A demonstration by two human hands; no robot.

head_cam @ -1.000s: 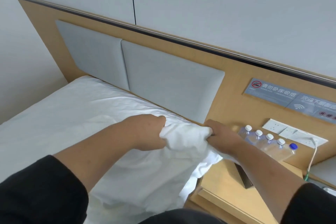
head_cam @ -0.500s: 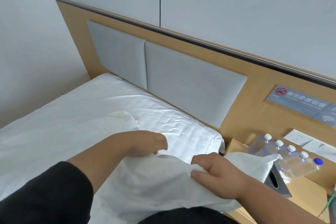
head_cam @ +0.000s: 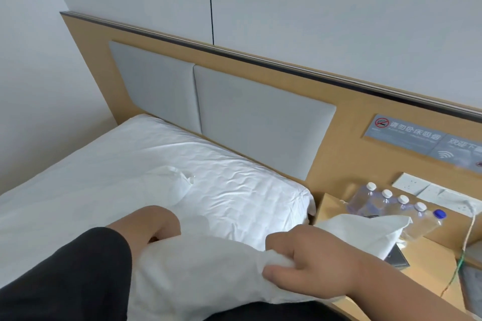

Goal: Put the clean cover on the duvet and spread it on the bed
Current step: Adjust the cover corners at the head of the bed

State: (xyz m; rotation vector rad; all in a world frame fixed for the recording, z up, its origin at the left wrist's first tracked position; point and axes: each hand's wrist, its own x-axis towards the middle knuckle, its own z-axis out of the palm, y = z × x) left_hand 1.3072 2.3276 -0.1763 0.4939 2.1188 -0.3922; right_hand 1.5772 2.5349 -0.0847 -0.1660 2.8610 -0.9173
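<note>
Here, at the bed's (head_cam: 78, 177) near right corner, the right hand (head_cam: 313, 266) pinches a bunched fold of the white duvet cover (head_cam: 198, 268). The left hand (head_cam: 156, 224) is tucked under the fabric, its grip hidden. Water bottles (head_cam: 391, 206) stand beside the headboard (head_cam: 260, 122).

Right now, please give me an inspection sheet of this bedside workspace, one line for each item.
Surface: bed, white, wrinkled near the headboard.
Job's things: white cover bunched at the near corner.
Clutter: water bottles in a row on the nightstand; one has a blue cap.
Grippers: right hand grips the cover; left hand is partly hidden behind it.
Cables: white cable from the wall sockets.
Surroundings: no-smoking sign, pale wall.
</note>
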